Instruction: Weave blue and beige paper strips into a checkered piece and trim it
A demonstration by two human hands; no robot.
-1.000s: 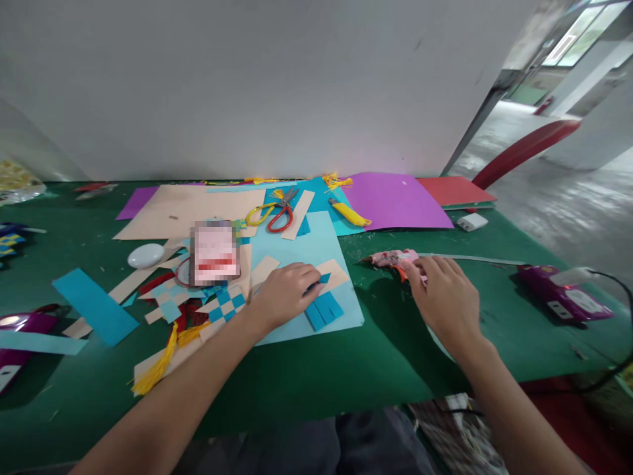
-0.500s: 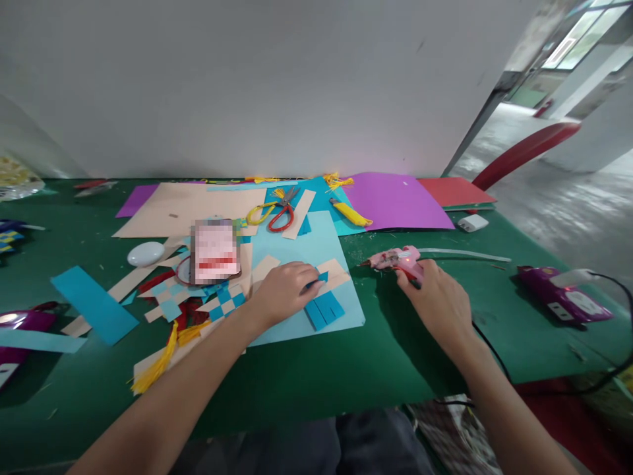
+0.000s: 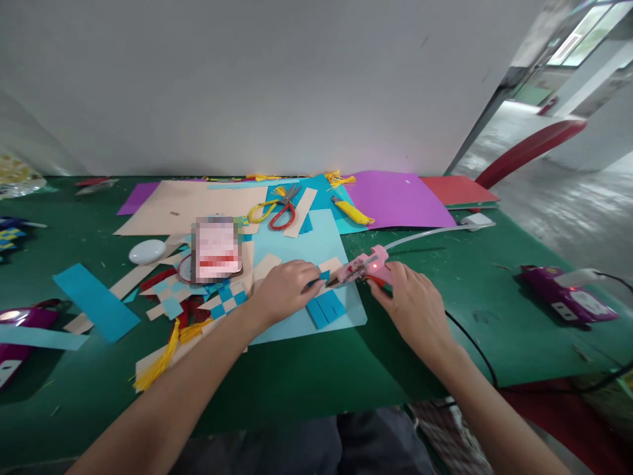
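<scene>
My right hand [image 3: 410,305] grips a pink hot glue gun [image 3: 364,265] with a clear glue stick out its back; its nozzle points left at the paper strips beside my left fingertips. My left hand [image 3: 284,288] lies curled on a woven piece of blue and beige paper strips [image 3: 324,290], pinching a blue strip end. The piece rests on a light blue sheet [image 3: 306,254] on the green table [image 3: 346,369].
Red-handled scissors [image 3: 281,212], a yellow tassel [image 3: 352,212], beige [image 3: 188,206], purple [image 3: 395,201] and red [image 3: 457,190] paper sheets lie at the back. A checkered woven piece [image 3: 220,300], loose strips and a white oval object [image 3: 147,251] lie left. A purple device [image 3: 568,295] sits right.
My right hand took hold of the glue gun on the table, lifted it and carried it left, bringing its nozzle to the paper strips. My left hand stayed in place.
</scene>
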